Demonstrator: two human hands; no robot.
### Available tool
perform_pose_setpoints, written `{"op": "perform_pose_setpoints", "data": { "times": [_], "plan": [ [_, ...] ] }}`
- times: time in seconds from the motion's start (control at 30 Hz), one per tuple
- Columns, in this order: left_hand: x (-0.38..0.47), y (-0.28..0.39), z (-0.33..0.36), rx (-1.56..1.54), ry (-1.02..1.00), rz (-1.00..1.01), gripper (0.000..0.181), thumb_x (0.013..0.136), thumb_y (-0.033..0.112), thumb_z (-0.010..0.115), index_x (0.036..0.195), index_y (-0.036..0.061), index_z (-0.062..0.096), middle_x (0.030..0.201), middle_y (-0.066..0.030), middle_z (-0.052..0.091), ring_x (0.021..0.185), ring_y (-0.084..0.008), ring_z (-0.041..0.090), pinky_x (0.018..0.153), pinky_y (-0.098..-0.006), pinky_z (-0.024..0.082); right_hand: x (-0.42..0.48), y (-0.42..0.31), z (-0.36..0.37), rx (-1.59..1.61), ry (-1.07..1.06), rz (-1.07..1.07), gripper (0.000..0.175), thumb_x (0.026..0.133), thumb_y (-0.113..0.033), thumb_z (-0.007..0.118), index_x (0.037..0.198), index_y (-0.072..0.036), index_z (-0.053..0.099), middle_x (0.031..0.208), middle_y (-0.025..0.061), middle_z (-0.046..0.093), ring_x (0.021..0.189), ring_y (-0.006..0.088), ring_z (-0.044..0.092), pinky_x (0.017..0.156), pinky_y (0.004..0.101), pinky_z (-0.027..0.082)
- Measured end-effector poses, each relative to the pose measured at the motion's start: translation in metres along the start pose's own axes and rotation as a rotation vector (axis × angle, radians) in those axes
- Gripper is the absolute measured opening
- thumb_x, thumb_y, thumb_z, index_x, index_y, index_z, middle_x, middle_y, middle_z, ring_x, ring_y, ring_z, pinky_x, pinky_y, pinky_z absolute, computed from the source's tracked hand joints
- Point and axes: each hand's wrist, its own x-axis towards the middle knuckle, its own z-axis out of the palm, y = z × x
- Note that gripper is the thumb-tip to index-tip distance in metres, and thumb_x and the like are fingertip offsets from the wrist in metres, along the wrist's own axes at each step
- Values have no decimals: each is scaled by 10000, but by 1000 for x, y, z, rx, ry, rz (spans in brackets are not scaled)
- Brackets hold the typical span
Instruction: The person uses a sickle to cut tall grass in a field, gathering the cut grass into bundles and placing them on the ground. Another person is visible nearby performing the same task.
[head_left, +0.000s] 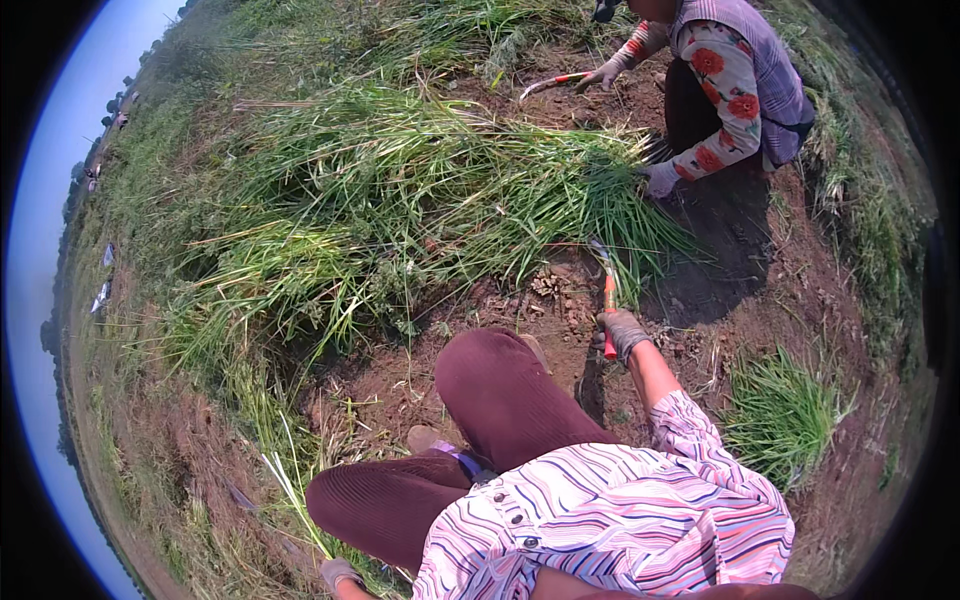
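My right hand (624, 336), in a grey glove, grips the red handle of a sickle (610, 300); its curved blade reaches the edge of the long green grass-like plants (450, 187) before me. At the lower left, my gloved left hand (341, 574) is beside several pale green stalks (289, 480); its fingers are partly cut off by the frame's edge, so its hold on them is unclear. A cut bunch of green blades (784, 420) lies on the soil to the right of my right forearm.
A co-worker (739, 90) crouches at the upper right, one gloved hand on the plants, the other by a second red-handled sickle (559, 81). Bare brown soil (555, 330) lies around my knees. More cut plants lie along the right edge.
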Motion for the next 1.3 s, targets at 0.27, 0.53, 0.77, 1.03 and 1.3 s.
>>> {"op": "perform_pose_setpoints", "data": {
  "times": [0.27, 0.53, 0.77, 1.03, 1.3],
  "plan": [
    [-30, -117, -7, -725, 180, -505, 368, 986, 277, 608, 1120, -43, 729, 957, -205, 758, 818, -346, 675, 727, -436, 534, -111, -1, -10, -909, 79, -151, 298, 933, -240, 712, 1123, -22, 640, 971, 240, 744, 828, 380, 756, 747, 500, 590],
    [-54, -203, -154, -333, 739, -395, 377, 1039, 259, 551, 1231, -41, 674, 1099, -280, 762, 1000, -463, 724, 824, -494, 564, -176, -56, -37, -977, 448, -642, 369, 905, -208, 734, 1228, -89, 601, 1042, 241, 720, 948, 475, 711, 813, 556, 558],
    [-128, -99, -214, 337, 641, -76, 295, 997, 122, 570, 1286, 129, 627, 1030, -186, 746, 952, -399, 744, 804, -508, 579, -214, -188, 41, -737, 232, -1147, 446, 920, -116, 739, 1345, -76, 608, 1023, 186, 692, 881, 336, 694, 818, 446, 561],
    [-91, -249, -299, 659, 703, -174, 436, 980, 52, 547, 1368, 204, 677, 986, -141, 745, 881, -337, 759, 735, -472, 587, -199, -286, 196, -1311, -361, -1098, 317, 990, -198, 704, 1290, -124, 636, 927, 162, 699, 848, 350, 703, 793, 452, 557],
    [55, -65, -214, 247, -87, 143, 583, 828, 354, 866, 1313, 73, 706, 1255, -241, 737, 1232, -421, 681, 1023, -493, 561, -116, -276, 290, -1881, -437, -925, 230, 931, -213, 667, 1152, -153, 683, 992, 165, 757, 956, 406, 732, 809, 523, 559]
  ]
}}
